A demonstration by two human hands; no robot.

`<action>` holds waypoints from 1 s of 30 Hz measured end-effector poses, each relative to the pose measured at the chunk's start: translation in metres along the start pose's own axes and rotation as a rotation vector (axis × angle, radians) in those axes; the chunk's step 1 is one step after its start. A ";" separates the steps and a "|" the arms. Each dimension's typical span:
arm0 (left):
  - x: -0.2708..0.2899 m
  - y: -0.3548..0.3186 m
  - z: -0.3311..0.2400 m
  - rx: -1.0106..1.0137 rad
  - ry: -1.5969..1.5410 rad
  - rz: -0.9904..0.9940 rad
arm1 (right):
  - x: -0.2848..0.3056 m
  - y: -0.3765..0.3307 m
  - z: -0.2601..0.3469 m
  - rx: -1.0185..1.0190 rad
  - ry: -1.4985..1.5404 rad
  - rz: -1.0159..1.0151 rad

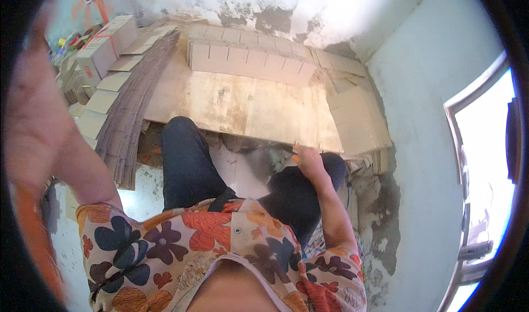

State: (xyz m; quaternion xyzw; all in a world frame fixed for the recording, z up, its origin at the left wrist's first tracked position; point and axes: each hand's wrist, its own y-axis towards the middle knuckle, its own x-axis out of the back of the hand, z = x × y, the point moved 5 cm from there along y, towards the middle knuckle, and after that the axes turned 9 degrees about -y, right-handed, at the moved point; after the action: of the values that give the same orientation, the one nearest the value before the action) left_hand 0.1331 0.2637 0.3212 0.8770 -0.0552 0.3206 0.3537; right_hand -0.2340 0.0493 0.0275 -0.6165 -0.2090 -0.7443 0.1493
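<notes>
My left hand [27,100] is raised close to the camera at the left edge, blurred, and nothing shows in it. My right hand [305,159] rests low on my right knee, at the near edge of a large flat cardboard sheet [248,105] that lies on the floor in front of my legs. Its fingers touch that edge; whether they grip it I cannot tell. A row of slotted cardboard dividers [248,58] lies across the far side of the sheet.
A fanned stack of flat cardboard pieces [129,108] runs along the left. Folded boxes [104,50] stand at the far left. More cardboard pieces [361,119] lie on the right by a pale wall [419,119]. A window [487,163] is at the right edge.
</notes>
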 end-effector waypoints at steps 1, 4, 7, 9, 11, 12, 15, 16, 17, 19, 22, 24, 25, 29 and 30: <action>0.003 -0.004 0.003 -0.001 0.003 -0.013 | 0.002 0.003 0.006 0.030 -0.006 0.003; 0.008 -0.013 -0.004 0.002 0.026 -0.027 | 0.009 0.005 0.032 0.107 -0.009 0.018; 0.013 -0.021 -0.006 -0.006 0.032 -0.035 | 0.015 0.012 0.051 0.153 -0.009 0.027; 0.014 -0.023 -0.012 0.004 0.054 -0.028 | 0.019 0.019 0.073 0.183 0.023 0.059; 0.018 -0.023 -0.011 -0.002 0.061 -0.014 | 0.016 0.028 0.087 0.207 0.031 0.097; 0.020 -0.025 -0.008 0.003 0.059 -0.015 | 0.011 0.030 0.093 0.217 0.022 0.121; 0.020 -0.046 0.012 0.081 0.029 -0.011 | -0.008 0.038 0.113 0.275 0.037 0.131; 0.023 -0.057 0.012 0.105 -0.001 -0.017 | -0.014 0.043 0.114 0.311 0.028 0.144; 0.018 -0.063 0.025 0.117 -0.034 -0.014 | -0.010 0.051 0.113 0.392 -0.030 0.082; 0.027 -0.071 0.013 0.214 -0.048 0.020 | 0.033 0.048 0.157 0.373 0.311 0.005; 0.034 -0.065 0.007 0.243 -0.057 -0.001 | -0.003 0.052 0.101 0.479 0.305 -0.157; 0.024 -0.065 0.018 0.303 -0.063 -0.021 | -0.036 0.069 0.071 0.328 0.206 0.160; 0.023 -0.071 0.022 0.316 -0.053 -0.036 | -0.047 0.076 0.067 0.315 0.198 0.135; 0.001 -0.054 -0.004 0.297 0.037 -0.097 | -0.095 0.136 0.003 0.522 -0.166 -0.053; -0.001 -0.035 0.000 0.350 0.078 -0.075 | -0.102 0.143 0.022 0.481 -0.052 -0.035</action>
State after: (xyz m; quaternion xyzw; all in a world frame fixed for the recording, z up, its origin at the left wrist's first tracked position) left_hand 0.1432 0.2896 0.3005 0.9136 0.0478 0.3456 0.2090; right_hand -0.1263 -0.0675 -0.0511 -0.5785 -0.3947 -0.6593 0.2735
